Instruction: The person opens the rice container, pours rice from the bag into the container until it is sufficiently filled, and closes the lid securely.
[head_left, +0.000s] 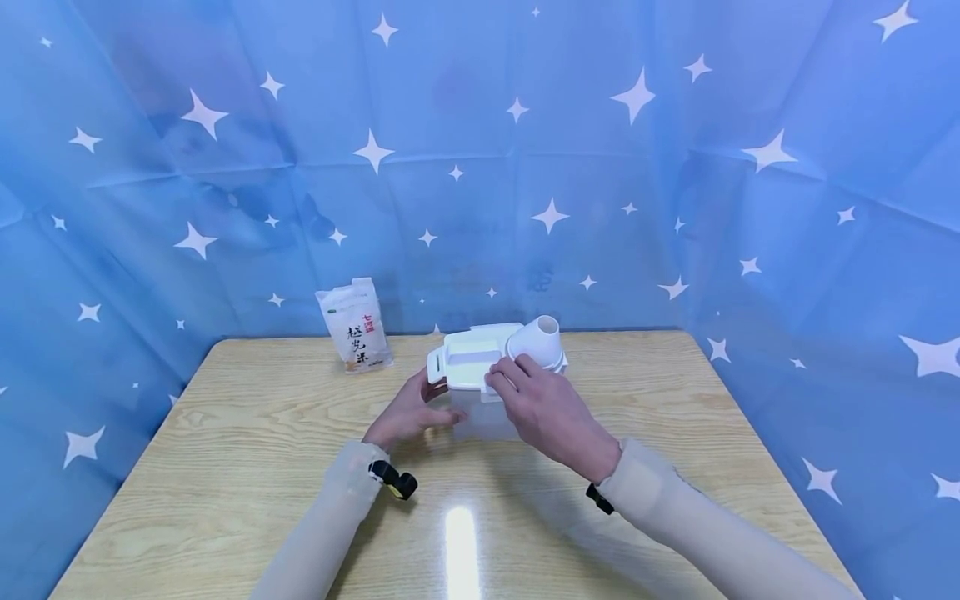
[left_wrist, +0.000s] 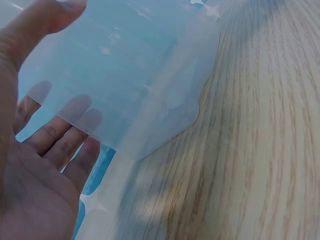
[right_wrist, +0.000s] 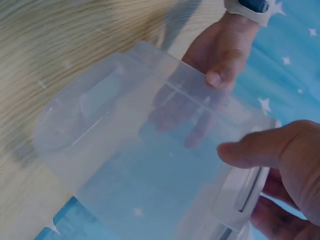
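Note:
A translucent plastic storage container with a white lid stands at the middle of the table's far part. On the lid's right side sits a white cup, narrow end up. My left hand holds the container's left side, thumb on the near wall and fingers behind it; they show through the plastic in the left wrist view. My right hand grips the lid's near edge at a white latch, its thumb against the wall below and its fingers over the top.
A white bag with printed characters stands at the table's back left. The wooden table ends at a blue star-patterned curtain behind and at both sides.

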